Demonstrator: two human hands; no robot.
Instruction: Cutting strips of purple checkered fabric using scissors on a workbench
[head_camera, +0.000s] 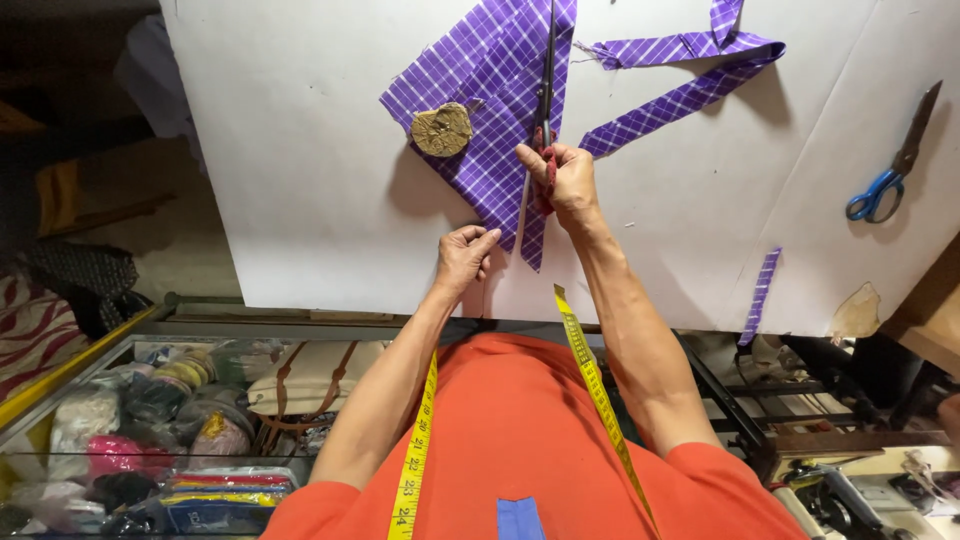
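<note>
right hand (568, 178) grips dark scissors (547, 75), blades in purple checked cloth (485, 90) | left hand (463, 258) pinches cloth's near corner | round brown weight (441, 130) on cloth | blue scissors (890, 160) far right | white table (300, 180)

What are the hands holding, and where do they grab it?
The right hand holds the big scissors by their red handles. The left hand pinches the purple checked cloth at its lower corner.
</note>
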